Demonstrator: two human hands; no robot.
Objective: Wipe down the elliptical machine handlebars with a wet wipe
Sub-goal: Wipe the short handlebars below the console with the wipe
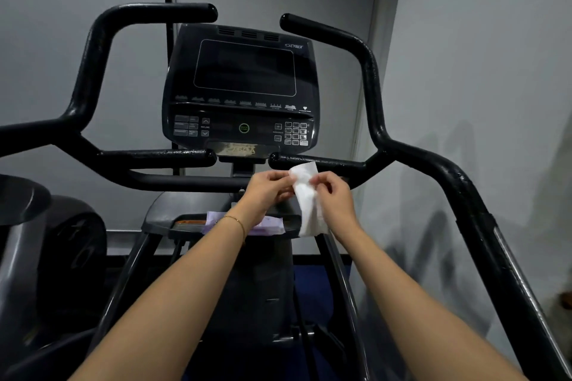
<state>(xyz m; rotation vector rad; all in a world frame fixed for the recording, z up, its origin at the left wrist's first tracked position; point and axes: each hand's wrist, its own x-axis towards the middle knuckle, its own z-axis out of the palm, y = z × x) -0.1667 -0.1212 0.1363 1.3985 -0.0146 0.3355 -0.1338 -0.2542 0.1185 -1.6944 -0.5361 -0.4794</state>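
Note:
A white wet wipe [306,198] hangs between both hands just below the console. My left hand [267,192] pinches its upper left edge, and my right hand [335,198] pinches its right edge. The wipe is partly unfolded and droops downward. Black handlebars rise on both sides: the left handlebar [89,71] curves up to a horizontal end, and the right handlebar [370,83] mirrors it. Short inner grips run beneath the console, the left inner grip [161,155] and the right inner grip [322,161], the latter right above the wipe.
The black console [244,86] with a dark screen sits between the bars. A purple wipes packet [266,224] lies on the tray [161,219] under my left wrist. Another machine [46,241] stands at the left. Grey walls are close behind and to the right.

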